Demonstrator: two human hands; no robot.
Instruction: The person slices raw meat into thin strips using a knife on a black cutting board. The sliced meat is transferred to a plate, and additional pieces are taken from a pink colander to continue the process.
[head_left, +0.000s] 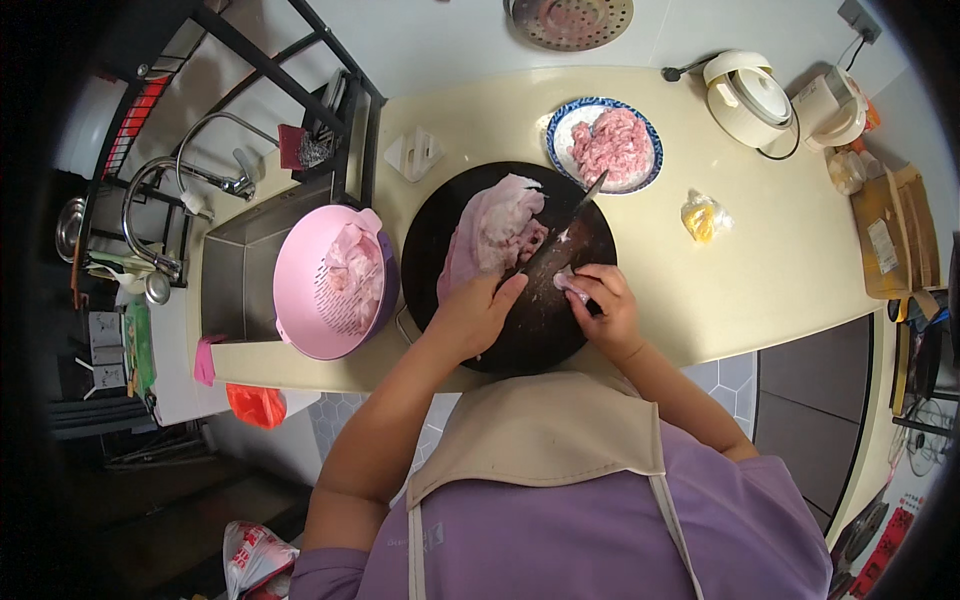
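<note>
On a round dark cutting board (487, 356) lies a large slab of pale raw meat (491, 225). My left hand (474, 313) is closed at the near end of a knife (574, 221), beside the slab's lower edge; the handle is hidden in the hand. The blade points up and right over the board, its tip near a blue-rimmed plate (555, 142) of pink minced meat (613, 144). My right hand (609, 309) pinches a small pale piece of meat (564, 280) between thumb and fingers, over the board's right side.
A pink colander (300, 277) holding pieces of raw meat sits left of the board, by the sink (232, 262). A white plastic piece (414, 154) lies behind it. To the right are a small bag with yellow contents (702, 219), a white electric cooker (748, 101) and a cardboard box (892, 232).
</note>
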